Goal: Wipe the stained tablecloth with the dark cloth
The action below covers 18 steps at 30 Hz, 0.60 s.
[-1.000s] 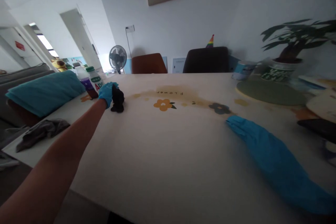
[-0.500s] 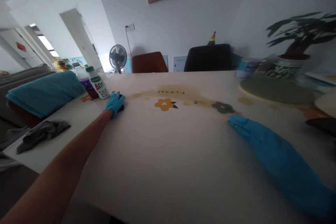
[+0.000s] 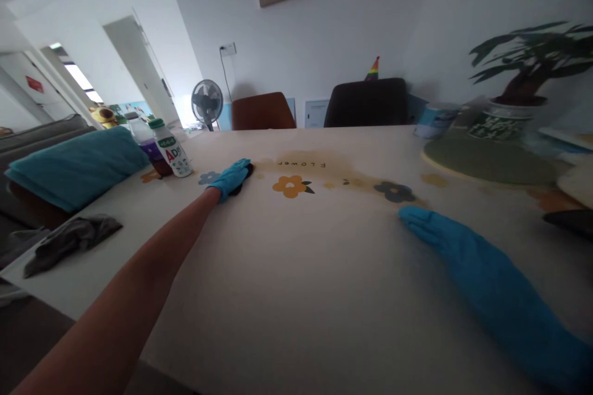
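My left hand [image 3: 229, 179], in a blue glove, presses a small dark pad [image 3: 249, 169] against the white tabletop [image 3: 287, 271]. Most of the pad is hidden under the palm and fingers, so its exact kind does not show. Just right of it begins a yellow-brown stain [image 3: 319, 162] that spreads around the printed word "Flower" and above an orange flower print [image 3: 290, 186]. My right hand [image 3: 424, 225], in a long blue glove, lies flat with fingers stretched out and holds nothing. Its fingertips rest near the stain's right end, below a dark grey flower print [image 3: 393, 192].
Two bottles, one white with a green cap [image 3: 171, 149] and one purple-labelled [image 3: 155, 151], stand at the left. A crumpled grey cloth [image 3: 74, 241] lies at the left edge. A green round mat [image 3: 486, 160], a tin [image 3: 435, 119] and a potted plant [image 3: 503, 118] are at the right.
My left hand has slid right with the dark pad, away from the bottles, uncovering a blue flower print. My right hand stays in nearly the same place.
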Each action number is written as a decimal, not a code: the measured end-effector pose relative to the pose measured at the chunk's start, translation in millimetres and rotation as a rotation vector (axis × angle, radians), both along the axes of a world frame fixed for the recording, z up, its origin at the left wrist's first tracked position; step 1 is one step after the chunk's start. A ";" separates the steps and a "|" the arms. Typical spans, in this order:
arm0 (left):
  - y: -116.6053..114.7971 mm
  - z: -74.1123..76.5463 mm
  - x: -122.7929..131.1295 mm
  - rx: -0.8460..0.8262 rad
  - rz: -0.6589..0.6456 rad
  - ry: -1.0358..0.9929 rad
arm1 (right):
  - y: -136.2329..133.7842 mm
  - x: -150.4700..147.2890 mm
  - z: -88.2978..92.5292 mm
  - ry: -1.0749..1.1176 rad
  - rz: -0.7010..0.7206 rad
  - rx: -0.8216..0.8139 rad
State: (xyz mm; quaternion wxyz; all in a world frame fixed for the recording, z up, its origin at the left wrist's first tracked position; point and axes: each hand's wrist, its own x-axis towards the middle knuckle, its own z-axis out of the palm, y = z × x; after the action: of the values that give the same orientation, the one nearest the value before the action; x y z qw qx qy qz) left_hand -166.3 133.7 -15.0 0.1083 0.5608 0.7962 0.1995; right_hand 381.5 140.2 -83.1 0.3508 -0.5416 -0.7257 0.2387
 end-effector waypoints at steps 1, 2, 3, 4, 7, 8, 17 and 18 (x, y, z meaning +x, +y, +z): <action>4.0 -1.2 7.9 0.003 -0.035 -0.001 | 0.0 -1.0 2.5 0.022 -0.002 -0.031; 7.2 -2.4 15.5 0.006 -0.068 0.000 | -0.3 -1.8 5.1 0.041 -0.002 -0.060; 9.5 -3.7 22.9 0.009 -0.100 0.001 | -0.8 -2.6 7.8 0.051 -0.001 -0.082; 10.8 -4.9 29.8 0.012 -0.128 0.004 | -1.5 -3.2 10.3 0.054 0.001 -0.092; 9.6 -8.9 49.0 0.010 -0.193 0.012 | -4.6 -4.3 14.8 0.072 0.022 -0.102; 8.1 -10.2 55.4 0.008 -0.221 0.016 | -5.3 -4.2 14.9 0.082 0.025 -0.096; -4.8 -28.6 105.8 0.028 -0.578 -0.020 | 2.2 -3.2 1.7 0.138 0.076 -0.045; -5.4 -31.1 107.7 0.029 -0.596 -0.027 | 2.6 -2.7 1.0 0.130 0.091 -0.035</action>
State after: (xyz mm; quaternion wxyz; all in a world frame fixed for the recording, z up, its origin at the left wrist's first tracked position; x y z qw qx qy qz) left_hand -58.6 128.2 -46.0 0.1648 0.7687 0.5919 0.1777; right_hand 378.8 142.9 -82.1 0.3767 -0.4972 -0.7210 0.3018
